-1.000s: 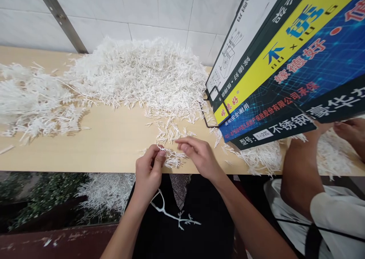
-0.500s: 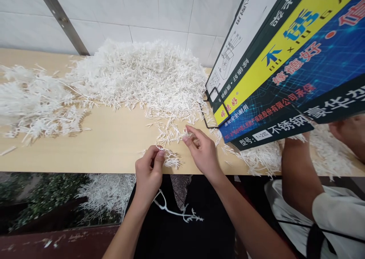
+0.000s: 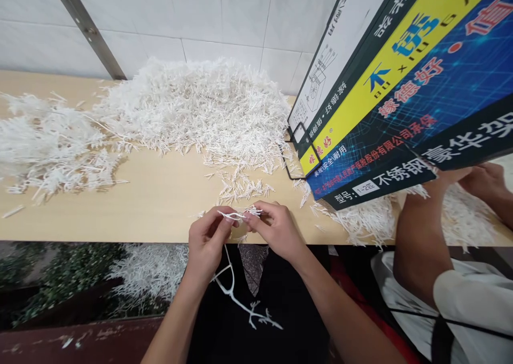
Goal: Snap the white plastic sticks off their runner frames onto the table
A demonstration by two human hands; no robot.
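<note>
The left hand (image 3: 206,235) pinches a white branched piece (image 3: 232,294) narrowly between thumb and forefinger, just over the table's front edge, while the right hand (image 3: 280,230) closes its fingertips on the thin twigs at the piece's upper end. Gripping from both sides probably steadies so slight a thing; the rest of it hangs below the left hand over the person's dark-clothed lap, likely because it is too long to sit within the fingers. Just beyond the fingers, loose white bits (image 3: 240,186) lie scattered on the table (image 3: 160,193), within easy reach. Behind them a large white heap (image 3: 208,107) stands near the tiled wall, perhaps pushed back to leave working room, with a smaller heap (image 3: 44,139) to the left. On the right a tilted printed box (image 3: 401,97) rises between this spot and a co-worker's forearm (image 3: 420,235), seemingly acting as a divider
</note>
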